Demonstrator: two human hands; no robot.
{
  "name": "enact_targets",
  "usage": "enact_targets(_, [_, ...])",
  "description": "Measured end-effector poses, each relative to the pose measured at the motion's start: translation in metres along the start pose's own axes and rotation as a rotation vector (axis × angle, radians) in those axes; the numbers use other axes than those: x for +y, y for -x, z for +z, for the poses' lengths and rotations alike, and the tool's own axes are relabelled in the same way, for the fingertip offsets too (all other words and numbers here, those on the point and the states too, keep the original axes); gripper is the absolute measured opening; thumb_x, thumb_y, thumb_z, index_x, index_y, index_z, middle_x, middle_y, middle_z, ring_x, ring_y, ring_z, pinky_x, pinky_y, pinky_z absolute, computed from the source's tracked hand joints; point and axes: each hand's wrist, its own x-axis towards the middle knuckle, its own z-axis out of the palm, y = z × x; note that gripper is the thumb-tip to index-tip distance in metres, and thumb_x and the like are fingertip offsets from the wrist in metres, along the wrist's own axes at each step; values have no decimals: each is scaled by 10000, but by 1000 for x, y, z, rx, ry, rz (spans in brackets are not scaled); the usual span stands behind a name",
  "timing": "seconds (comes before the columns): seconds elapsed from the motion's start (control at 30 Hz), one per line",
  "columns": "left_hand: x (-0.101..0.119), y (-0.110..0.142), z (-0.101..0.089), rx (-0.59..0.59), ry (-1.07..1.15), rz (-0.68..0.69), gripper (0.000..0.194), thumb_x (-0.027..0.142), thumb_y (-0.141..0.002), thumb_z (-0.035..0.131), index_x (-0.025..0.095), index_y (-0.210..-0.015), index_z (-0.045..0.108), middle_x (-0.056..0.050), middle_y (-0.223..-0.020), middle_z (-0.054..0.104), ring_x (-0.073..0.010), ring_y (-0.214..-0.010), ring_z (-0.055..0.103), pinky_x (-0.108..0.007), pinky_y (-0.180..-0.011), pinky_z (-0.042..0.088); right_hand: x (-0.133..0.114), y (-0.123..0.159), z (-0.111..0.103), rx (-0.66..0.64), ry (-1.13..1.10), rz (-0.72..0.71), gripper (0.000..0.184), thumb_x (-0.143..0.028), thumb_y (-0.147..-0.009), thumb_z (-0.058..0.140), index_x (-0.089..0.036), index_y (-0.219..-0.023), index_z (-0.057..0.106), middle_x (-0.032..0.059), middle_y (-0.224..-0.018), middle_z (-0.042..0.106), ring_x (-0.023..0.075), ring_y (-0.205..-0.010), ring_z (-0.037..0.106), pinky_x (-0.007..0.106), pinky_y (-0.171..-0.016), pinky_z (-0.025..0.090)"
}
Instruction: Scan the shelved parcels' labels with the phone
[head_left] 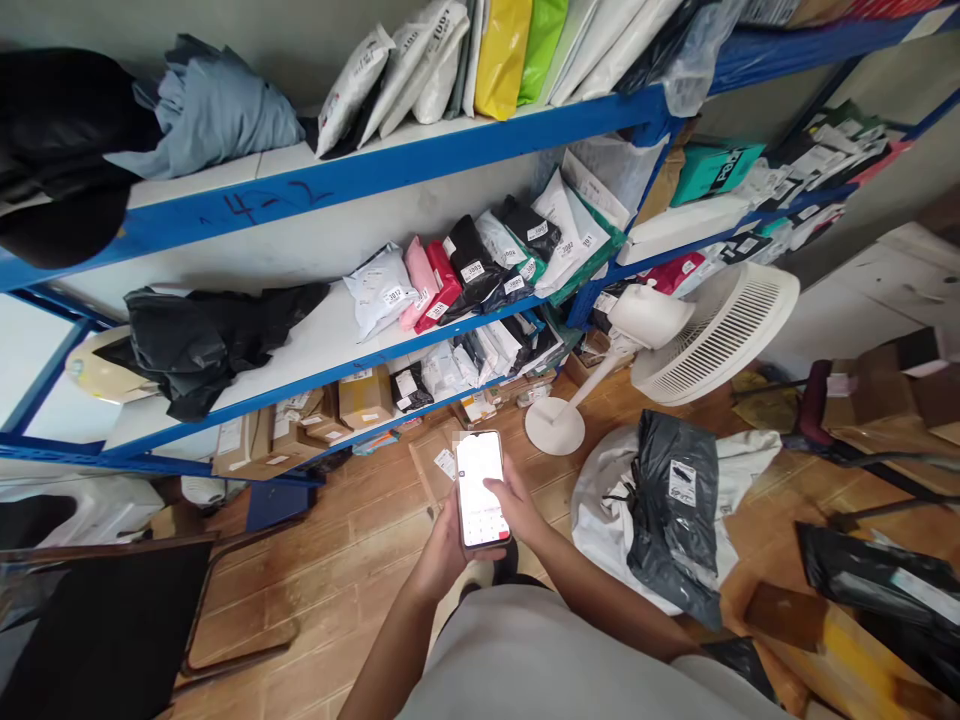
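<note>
A smartphone (480,490) with a bright white screen and a keypad along its lower part is held upright in front of my body. My left hand (444,545) is closed around its lower left side. At the right edge, my right hand (519,502) rests against the phone, with the thumb over the middle of the screen. The fingers behind the phone are mostly hidden.
Blue shelving (450,150) holds numbered parcels (472,265) and cardboard boxes (364,397). A white standing fan (712,330) is at the right. Near it, a dark plastic parcel (675,510) lies on a white sack (596,500). A black chair (105,630) stands at the left.
</note>
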Motion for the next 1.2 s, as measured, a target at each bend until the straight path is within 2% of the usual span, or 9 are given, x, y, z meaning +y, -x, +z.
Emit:
enact_targets(0.1, [-5, 1, 0, 5, -9, 7, 831, 730, -871, 465, 388, -1568, 166, -129, -1538, 408, -346, -1225, 558, -494, -882, 558, -1, 5, 1, 20, 35, -2, 396, -244, -730, 623, -254, -1115, 527, 21, -1028, 695, 226, -900, 658, 364, -793, 535])
enact_targets(0.23, [-10, 1, -3, 15, -26, 13, 749, 688, -917, 423, 391, -1564, 189, -115, -1535, 420, -333, -1244, 551, -486, -884, 565, -3, 9, 5, 58, 50, 0, 345, -307, -755, 640, -244, -1074, 524, 18, -970, 695, 224, -865, 662, 362, -772, 541])
enact_targets(0.4, [-13, 1, -3, 29, -49, 52, 706, 643, -946, 415, 392, -1565, 187, -102, -1525, 438, -315, -1259, 546, -469, -882, 578, -2, 8, 8, 96, 46, 2, 326, -394, -788, 644, -219, -1045, 545, 50, -989, 697, 243, -890, 667, 381, -799, 539])
enact_targets(0.57, [-15, 4, -1, 44, -23, 77, 717, 624, -932, 477, 392, -1559, 219, -90, -1556, 400, -309, -1253, 553, -442, -864, 596, 4, 6, 9, 99, 23, 3, 303, -400, -807, 638, -227, -1046, 569, 59, -1051, 700, 253, -956, 649, 391, -854, 516])
enact_targets(0.67, [-13, 6, -2, 68, 11, 79, 748, 628, -909, 521, 392, -1557, 232, -97, -1546, 416, -313, -1229, 573, -436, -833, 607, 4, 6, 6, 27, -12, 4, 285, -377, -828, 570, -230, -1071, 594, 57, -1081, 705, 247, -955, 653, 374, -830, 517])
enact_targets(0.77, [-10, 8, -4, 90, 38, 88, 805, 635, -874, 574, 369, -1558, 245, -114, -1520, 449, -330, -1207, 587, -424, -791, 616, 0, 6, -2, -102, -20, 2, 288, -295, -796, 534, -222, -1055, 637, 40, -1017, 725, 230, -873, 660, 354, -775, 513])
enact_targets(0.9, [-4, 10, -4, 97, 55, 87, 854, 655, -852, 587, 340, -1562, 232, -141, -1479, 491, -344, -1166, 613, -419, -757, 620, -5, 11, -15, -262, 24, -9, 292, -222, -765, 543, -212, -1014, 694, 14, -948, 735, 216, -849, 643, 345, -789, 487])
enact_targets(1.2, [2, 11, -1, 121, 65, 91, 788, 592, -877, 601, 361, -1549, 259, -120, -1485, 491, -323, -1156, 625, -400, -751, 623, -2, 12, -14, -335, 73, -43, 353, -203, -826, 488, -221, -1125, 674, 18, -1008, 723, 207, -873, 633, 348, -816, 479])
